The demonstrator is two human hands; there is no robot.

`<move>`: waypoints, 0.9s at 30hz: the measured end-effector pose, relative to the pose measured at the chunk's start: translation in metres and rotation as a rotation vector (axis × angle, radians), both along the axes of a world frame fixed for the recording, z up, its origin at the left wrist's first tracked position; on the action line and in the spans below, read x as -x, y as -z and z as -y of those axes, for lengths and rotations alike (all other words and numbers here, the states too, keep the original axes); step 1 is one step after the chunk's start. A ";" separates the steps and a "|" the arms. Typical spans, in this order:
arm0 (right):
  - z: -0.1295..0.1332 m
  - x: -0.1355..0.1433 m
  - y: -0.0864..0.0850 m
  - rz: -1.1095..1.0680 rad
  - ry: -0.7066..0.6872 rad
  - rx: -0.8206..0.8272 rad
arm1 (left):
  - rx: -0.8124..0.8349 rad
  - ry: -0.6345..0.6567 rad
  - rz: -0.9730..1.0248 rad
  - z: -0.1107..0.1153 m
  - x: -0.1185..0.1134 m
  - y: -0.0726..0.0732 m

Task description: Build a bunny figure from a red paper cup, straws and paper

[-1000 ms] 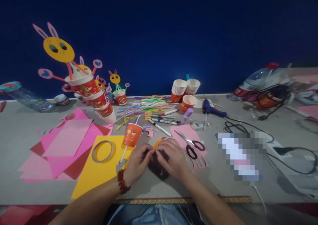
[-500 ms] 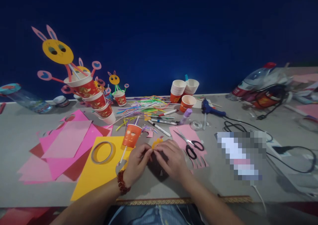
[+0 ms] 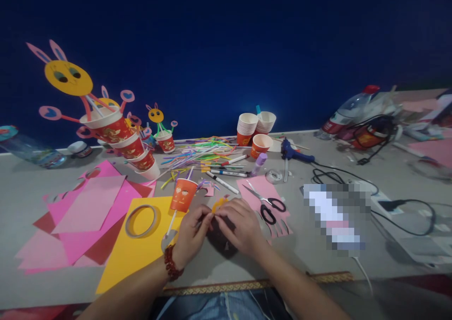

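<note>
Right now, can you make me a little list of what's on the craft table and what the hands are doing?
left hand: left hand pinches a small yellow paper piece
right hand: right hand pinches the same piece from the other side
just behind hands: orange paper cup on a straw
left of hands: tape roll on a yellow sheet
right of hands: scissors on pink paper
farther back: loose straws, glue gun, stacked cups

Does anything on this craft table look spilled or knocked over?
Yes. A clear plastic bottle with a red cap lies on its side at the far right, and coloured straws lie scattered loose behind the orange cup. Both hands pinch a small yellow piece.
</note>
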State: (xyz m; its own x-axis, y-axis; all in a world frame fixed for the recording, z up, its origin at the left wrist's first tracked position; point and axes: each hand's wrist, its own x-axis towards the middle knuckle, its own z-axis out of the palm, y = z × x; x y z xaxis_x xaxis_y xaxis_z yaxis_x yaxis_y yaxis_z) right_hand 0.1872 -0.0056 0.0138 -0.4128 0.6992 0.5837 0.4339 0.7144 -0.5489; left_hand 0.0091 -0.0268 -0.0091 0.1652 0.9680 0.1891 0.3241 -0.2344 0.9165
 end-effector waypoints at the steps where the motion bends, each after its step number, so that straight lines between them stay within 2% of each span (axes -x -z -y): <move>1: 0.000 0.000 0.000 0.004 0.007 -0.007 | -0.010 -0.001 -0.009 0.000 0.000 0.000; 9: 0.003 0.006 0.003 0.019 0.093 -0.067 | -0.054 -0.010 -0.052 0.000 -0.003 -0.005; 15: 0.002 -0.002 0.003 -0.082 0.193 -0.037 | 0.117 -0.029 0.137 0.000 -0.003 0.000; 17: 0.002 -0.005 0.001 -0.164 0.166 -0.011 | 0.185 -0.027 0.225 -0.001 -0.003 0.001; 21: 0.003 -0.006 0.000 -0.261 0.012 0.017 | 0.247 -0.041 0.321 -0.004 -0.004 -0.001; 27: 0.005 0.000 0.006 -0.183 -0.029 0.122 | 0.242 -0.067 0.336 -0.007 -0.005 -0.009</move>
